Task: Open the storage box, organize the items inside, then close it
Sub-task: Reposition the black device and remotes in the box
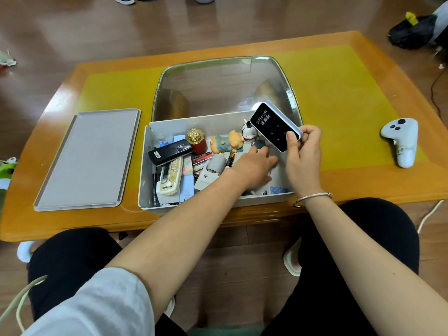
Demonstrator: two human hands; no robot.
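The white storage box (145,166) stands open on the table, its clear lid (218,86) tipped up behind it. Inside lie a white remote (171,177), a black device (169,151), a red jar with a gold cap (197,141), a pig figurine (228,141), a dog figurine (248,132), a grey part (215,163) and a battery (230,160). My right hand (303,158) grips a black-and-white Wi-Fi device (274,126) above the box's right side. My left hand (254,163) reaches into the box, its fingers touching a small dark grey object (259,145).
A grey tray (89,158) lies flat left of the box. A white game controller (402,141) rests on the table's right side. The table's front edge runs just below the box, above my knees. A black bag (412,32) sits on the floor at far right.
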